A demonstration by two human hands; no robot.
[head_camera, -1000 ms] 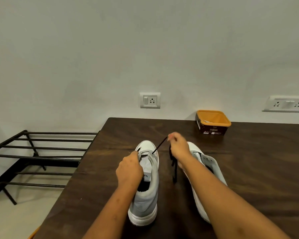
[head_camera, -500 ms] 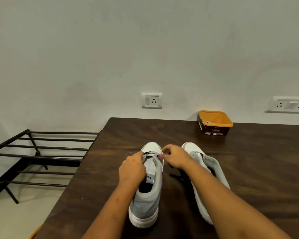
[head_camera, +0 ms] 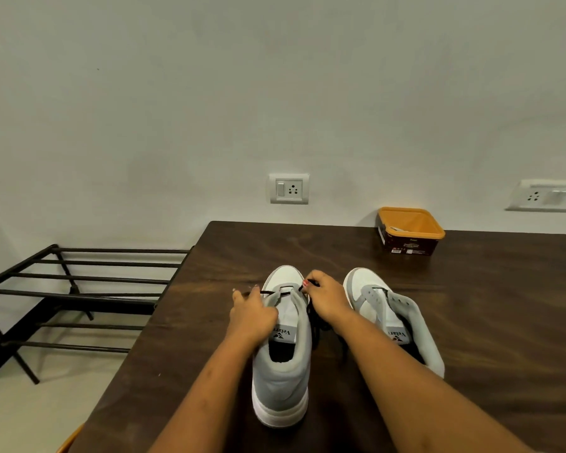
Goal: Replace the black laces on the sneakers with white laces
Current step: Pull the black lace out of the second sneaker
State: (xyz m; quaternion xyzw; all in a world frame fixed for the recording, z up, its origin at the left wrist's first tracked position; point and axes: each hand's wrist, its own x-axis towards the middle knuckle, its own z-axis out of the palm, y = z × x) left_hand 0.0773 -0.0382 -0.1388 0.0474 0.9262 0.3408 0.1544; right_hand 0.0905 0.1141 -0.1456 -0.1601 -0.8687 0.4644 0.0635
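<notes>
Dark wooden table (head_camera: 490,308): orange plastic tub (head_camera: 411,231) at rear; black metal rack (head_camera: 79,289) alongside (on floor). Grey-white left sneaker (head_camera: 281,374), right sneaker (head_camera: 373,302); left hand (head_camera: 252,313) and right hand (head_camera: 327,297) each pinch the taut black lace (head_camera: 275,292)

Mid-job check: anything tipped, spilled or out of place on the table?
Only the right sneaker: it leans over sideways with its collar splayed, while the left sneaker stands upright. Loose black lace lies heaped between them, which is expected during unlacing. Nothing looks spilled or damaged.
</notes>
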